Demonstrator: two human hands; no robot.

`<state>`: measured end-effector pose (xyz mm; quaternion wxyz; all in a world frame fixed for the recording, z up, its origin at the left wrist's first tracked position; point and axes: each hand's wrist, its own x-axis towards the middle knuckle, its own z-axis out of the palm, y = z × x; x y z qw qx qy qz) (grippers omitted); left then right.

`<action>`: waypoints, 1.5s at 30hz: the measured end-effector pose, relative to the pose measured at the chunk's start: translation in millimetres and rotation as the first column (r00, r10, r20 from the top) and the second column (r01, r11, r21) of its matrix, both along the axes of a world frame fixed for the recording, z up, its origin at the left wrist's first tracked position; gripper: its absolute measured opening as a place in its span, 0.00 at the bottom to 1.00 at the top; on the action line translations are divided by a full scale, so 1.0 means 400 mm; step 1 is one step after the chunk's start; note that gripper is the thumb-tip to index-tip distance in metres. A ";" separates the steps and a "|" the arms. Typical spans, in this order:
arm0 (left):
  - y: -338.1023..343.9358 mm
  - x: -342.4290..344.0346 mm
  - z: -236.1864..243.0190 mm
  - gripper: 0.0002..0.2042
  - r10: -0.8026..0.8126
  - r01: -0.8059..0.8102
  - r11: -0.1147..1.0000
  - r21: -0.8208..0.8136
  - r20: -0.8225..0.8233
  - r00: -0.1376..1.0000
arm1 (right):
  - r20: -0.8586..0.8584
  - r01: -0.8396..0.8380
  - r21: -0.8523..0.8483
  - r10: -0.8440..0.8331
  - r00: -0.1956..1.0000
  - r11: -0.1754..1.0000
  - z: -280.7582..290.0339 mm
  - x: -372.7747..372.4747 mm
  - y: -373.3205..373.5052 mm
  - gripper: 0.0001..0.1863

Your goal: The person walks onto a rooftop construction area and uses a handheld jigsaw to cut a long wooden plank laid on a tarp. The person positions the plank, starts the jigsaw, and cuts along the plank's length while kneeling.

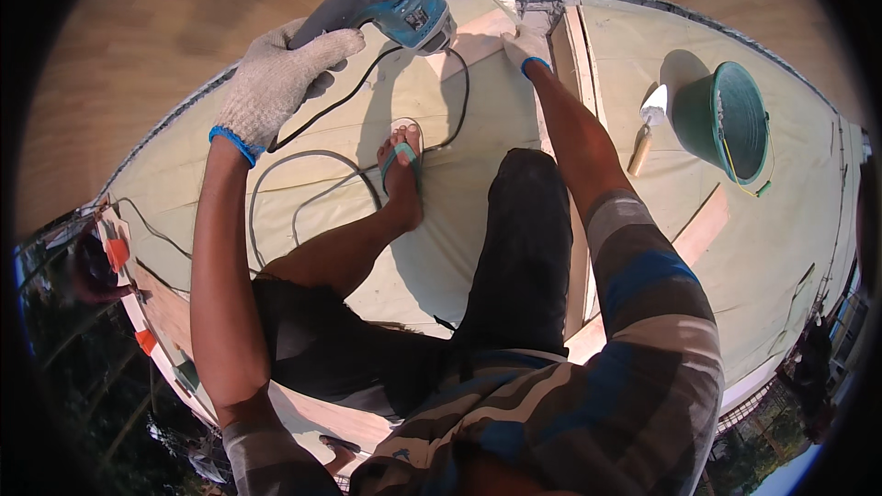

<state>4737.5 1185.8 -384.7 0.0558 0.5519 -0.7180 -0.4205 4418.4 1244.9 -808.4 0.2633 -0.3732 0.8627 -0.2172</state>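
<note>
My left hand (276, 78), in a whitish knit glove with a blue cuff, is closed around the handle of a teal corded power drill (404, 0). The drill is held up in the air, and its black cord (335, 101) hangs from the handle. My right hand (526, 44), gloved the same way, reaches down to the far end of a long wooden board (579, 83). Its fingers are small and partly hidden, so I cannot make out their grip. A flat pale wood piece (478, 41) lies just left of that hand.
A green bucket (724, 119) stands at the right, with a wooden-handled trowel (650, 124) beside it. Loops of grey cable (266, 174) lie around my sandalled left foot (401, 161). Another board (703, 220) lies on the pale sheet at the right. A wooden wall (119, 55) curves along the far side.
</note>
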 end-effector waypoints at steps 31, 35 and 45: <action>0.022 -0.052 0.083 0.24 0.072 -0.069 0.997 0.033 -0.090 0.993 | 0.763 0.595 -0.287 -0.197 0.615 0.751 0.182 -0.066 0.329 0.18; 0.050 -0.071 0.113 0.22 0.069 -0.069 0.997 0.035 -0.021 0.997 | 0.759 0.709 -0.317 -0.281 0.588 0.630 0.193 0.029 0.640 0.13; 0.049 -0.072 0.092 0.19 0.045 -0.045 0.996 0.081 -0.003 0.999 | 0.691 0.837 0.042 -0.621 0.370 0.545 -0.043 0.343 1.044 0.16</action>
